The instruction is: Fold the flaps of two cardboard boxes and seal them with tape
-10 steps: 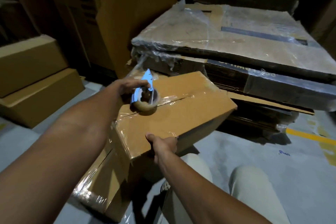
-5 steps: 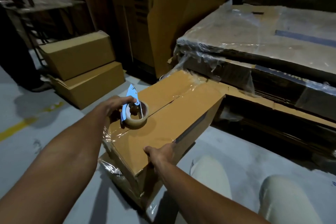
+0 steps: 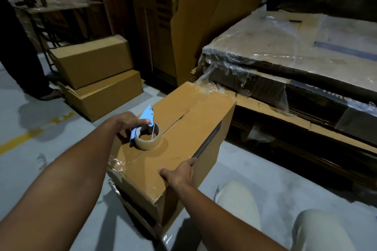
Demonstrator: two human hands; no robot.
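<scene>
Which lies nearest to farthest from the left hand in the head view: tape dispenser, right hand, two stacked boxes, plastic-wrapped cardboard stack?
1. Tape dispenser: held in the left hand, on the box top.
2. Right hand: at the box's near right edge.
3. Two stacked boxes: on the floor, far left.
4. Plastic-wrapped cardboard stack: far right.

You are working on a matt brown corrugated cardboard box [image 3: 183,132], its near corner showing glossy, crinkled clear tape [image 3: 116,164]. You are gripping a smooth blue metal tape dispenser [image 3: 145,117] carrying a shiny translucent plastic tape roll [image 3: 147,141]. Wrinkled glossy plastic wrap is covering the flat cardboard stack [image 3: 285,51]; the grey concrete floor [image 3: 40,161] is looking dull.
</scene>
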